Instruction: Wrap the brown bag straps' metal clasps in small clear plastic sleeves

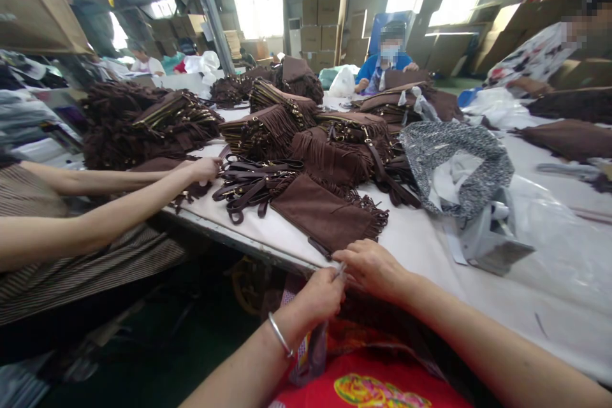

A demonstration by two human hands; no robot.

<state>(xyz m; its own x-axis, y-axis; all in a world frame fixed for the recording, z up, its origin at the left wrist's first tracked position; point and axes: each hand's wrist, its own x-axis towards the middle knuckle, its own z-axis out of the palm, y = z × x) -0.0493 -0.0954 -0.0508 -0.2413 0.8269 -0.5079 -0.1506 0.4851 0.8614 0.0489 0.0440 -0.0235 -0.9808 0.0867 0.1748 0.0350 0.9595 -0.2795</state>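
Observation:
A brown fringed pouch [327, 213] lies flat at the table's near edge, its fringe to the right. At its near corner my right hand [375, 268] is closed, fingertips pinched together. My left hand [321, 293], with a silver bangle [280, 335] on the wrist, is closed just below and touches the right fingertips. A small pale piece [340, 269] shows between the two hands, too small to name. Beside the pouch lies a heap of dark brown straps [248, 182] with metal clasps. Behind it are stacked fringed pouches [335, 153].
A co-worker's arms [143, 197] reach in from the left to the straps. Another pouch pile [148, 121] stands at the left back. To the right are a grey knitted cloth [459, 153], a grey box [497, 236] and clear plastic [549, 229]. Other people sit across the table.

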